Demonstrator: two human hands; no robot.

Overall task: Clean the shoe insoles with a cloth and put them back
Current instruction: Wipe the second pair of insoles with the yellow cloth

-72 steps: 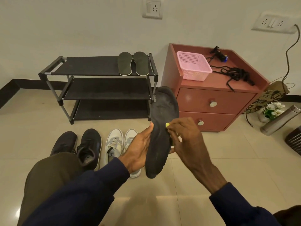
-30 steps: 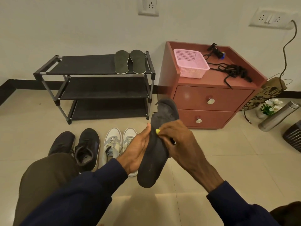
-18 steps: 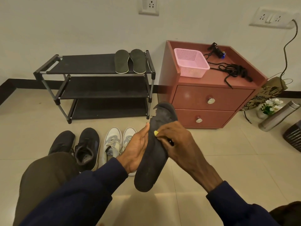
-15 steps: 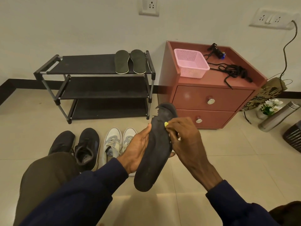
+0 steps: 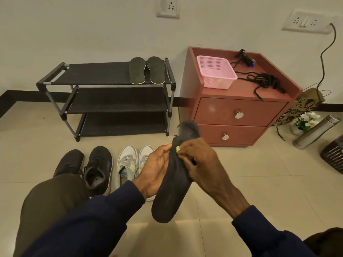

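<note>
A: Beige floor tiles [image 5: 241, 182] are seen below; what is held?
B: A dark insole [image 5: 172, 193] is gripped mid-air by the left hand [image 5: 157, 169], thumb on its edge. A yellow cloth [image 5: 177, 148] (only a scrap shows) is pinched against it by the curled right hand [image 5: 202, 160].

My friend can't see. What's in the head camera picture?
A person's left hand holds up a dark shoe insole while the right hand presses a yellow cloth against it. On the floor behind stand black shoes, white sneakers and a shoe rack with two more insoles on top.
</note>
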